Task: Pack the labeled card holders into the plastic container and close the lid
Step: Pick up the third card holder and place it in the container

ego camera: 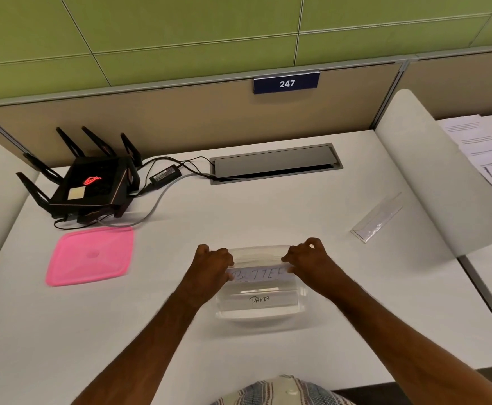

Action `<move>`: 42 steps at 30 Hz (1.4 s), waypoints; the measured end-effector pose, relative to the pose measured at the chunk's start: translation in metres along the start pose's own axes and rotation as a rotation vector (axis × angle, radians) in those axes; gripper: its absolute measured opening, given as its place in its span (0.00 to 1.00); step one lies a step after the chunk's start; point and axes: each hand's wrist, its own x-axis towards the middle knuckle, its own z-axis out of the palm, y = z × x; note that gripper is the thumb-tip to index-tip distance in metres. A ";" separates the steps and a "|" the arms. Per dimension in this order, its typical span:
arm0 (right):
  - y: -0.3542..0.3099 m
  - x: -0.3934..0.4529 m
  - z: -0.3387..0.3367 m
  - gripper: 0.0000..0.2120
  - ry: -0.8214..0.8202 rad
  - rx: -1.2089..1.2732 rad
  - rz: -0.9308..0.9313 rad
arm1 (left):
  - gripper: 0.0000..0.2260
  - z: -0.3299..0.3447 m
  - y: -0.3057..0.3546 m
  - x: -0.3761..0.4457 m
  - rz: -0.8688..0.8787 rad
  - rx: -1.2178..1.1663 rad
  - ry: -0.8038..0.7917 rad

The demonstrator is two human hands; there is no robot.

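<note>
A card holder marked "BUTTER" (258, 274) is pinched at its two ends by the left hand (214, 263) and the right hand (307, 258), just over the open clear plastic container (300, 305) on the white worktop (238, 211). Under the hands, inside the container, a holder marked "PANDA" (260, 300) is seen. The pink lid (90, 256) is lying well to the left of the left hand, and one more clear holder (377, 219) is lying beyond the right hand, to its right.

bare desk (238, 217) beyond container (263, 312), router (88, 185) far-left, divider (431, 176) right
</note>
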 end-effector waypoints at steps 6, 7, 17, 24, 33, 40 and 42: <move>-0.011 0.002 0.010 0.09 -0.019 -0.051 0.049 | 0.12 0.001 0.008 0.004 0.114 0.262 -0.083; -0.012 0.003 0.012 0.10 -0.031 -0.047 0.058 | 0.08 0.004 0.006 0.006 0.119 0.258 -0.102; -0.012 0.015 0.020 0.16 -0.146 -0.166 0.085 | 0.04 0.012 0.005 0.012 0.115 0.312 -0.145; -0.012 0.024 0.018 0.17 -0.151 -0.160 0.087 | 0.15 0.010 0.008 0.012 0.099 0.415 -0.160; -0.018 0.012 0.006 0.06 -0.005 -0.039 0.055 | 0.10 0.013 0.017 0.014 0.101 0.429 -0.001; -0.002 -0.005 -0.020 0.07 0.308 0.254 0.246 | 0.05 0.004 0.056 0.030 0.010 0.134 0.257; 0.014 -0.009 -0.023 0.08 0.294 0.280 0.302 | 0.05 0.005 0.071 0.040 -0.010 0.071 0.296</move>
